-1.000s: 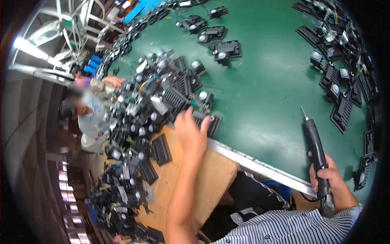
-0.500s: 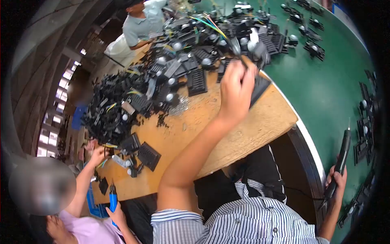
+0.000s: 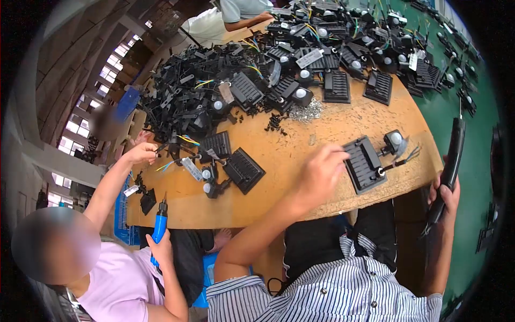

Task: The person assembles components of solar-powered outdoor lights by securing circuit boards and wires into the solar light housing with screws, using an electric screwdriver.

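A black finned floodlight housing [image 3: 366,165] lies on the near part of the wooden table [image 3: 292,201], with a white-domed sensor [image 3: 396,139] and loose wires [image 3: 412,155] on its right side. My left hand [image 3: 320,177] is beside the housing's left edge, fingers partly curled and smeared by motion; whether they touch it cannot be made out. Off the table's right edge, my right hand [image 3: 449,193] grips a black electric screwdriver [image 3: 453,155], its bit pointing up.
Small black screws [image 3: 276,123] and a heap of shiny metal bits [image 3: 307,110] lie mid-table. Piled black brackets [image 3: 182,86] and lamp housings [image 3: 336,86] cover the far side. At left, a co-worker holds a blue screwdriver [image 3: 160,228]. A green surface [image 3: 469,177] is on the right.
My left hand has come back from the pile toward me, and a floodlight housing now lies in front of me. The view has shifted. My right hand still grips the screwdriver.
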{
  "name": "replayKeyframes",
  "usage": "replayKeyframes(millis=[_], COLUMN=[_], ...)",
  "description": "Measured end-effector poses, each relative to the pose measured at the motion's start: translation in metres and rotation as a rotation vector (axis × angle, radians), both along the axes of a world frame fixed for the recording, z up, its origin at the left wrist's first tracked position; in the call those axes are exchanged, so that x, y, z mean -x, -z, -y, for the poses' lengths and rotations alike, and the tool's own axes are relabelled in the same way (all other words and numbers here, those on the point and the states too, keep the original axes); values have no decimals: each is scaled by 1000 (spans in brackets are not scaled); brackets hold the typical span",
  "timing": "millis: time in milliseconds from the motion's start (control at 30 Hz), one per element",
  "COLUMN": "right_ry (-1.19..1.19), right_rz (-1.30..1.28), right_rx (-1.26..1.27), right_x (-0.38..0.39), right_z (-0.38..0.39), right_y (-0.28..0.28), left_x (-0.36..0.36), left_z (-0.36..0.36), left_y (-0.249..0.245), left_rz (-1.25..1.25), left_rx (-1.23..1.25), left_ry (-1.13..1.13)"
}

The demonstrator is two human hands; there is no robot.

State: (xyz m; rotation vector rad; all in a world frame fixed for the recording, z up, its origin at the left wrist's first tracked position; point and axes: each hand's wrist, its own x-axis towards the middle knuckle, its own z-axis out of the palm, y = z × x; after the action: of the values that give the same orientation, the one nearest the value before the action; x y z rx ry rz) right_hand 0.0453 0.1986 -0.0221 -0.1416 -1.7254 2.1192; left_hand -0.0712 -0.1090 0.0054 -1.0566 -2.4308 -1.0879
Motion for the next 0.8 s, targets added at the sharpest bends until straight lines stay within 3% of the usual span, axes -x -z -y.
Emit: replayKeyframes(millis=[133,267,400,533,600,633,667,733,800], right_ry=[96,180,170,148,167,158,151,143,137], right_rz=[74,113,205,169,166,173,179,166,134], right_rx=[-87,-266,-289,-285,-255,-230,-208,-175,-153], right_x=[32,53,54,55,54,53,53,53,53], right_z=[2,-8,-9,-16,-4,-1,-1,-4,-6], right_y=[-7,10,11,22,9,8,7,6,6], left_x=[23,57,96,143,170,177,173,166,159], left_z=[55,107,152,200,241,267,269,253,243], left_y=[-9,-28,-66,-97,-99,-86,-81,-85,-88], left_rz=[297,132,-207,-124,192,194,138,125,2], left_rx=[-17,-14,398,763,937,913,903,878,966], left_ry=[-350,-538,-752,-1110,-1098,-903,-847,-951,-911])
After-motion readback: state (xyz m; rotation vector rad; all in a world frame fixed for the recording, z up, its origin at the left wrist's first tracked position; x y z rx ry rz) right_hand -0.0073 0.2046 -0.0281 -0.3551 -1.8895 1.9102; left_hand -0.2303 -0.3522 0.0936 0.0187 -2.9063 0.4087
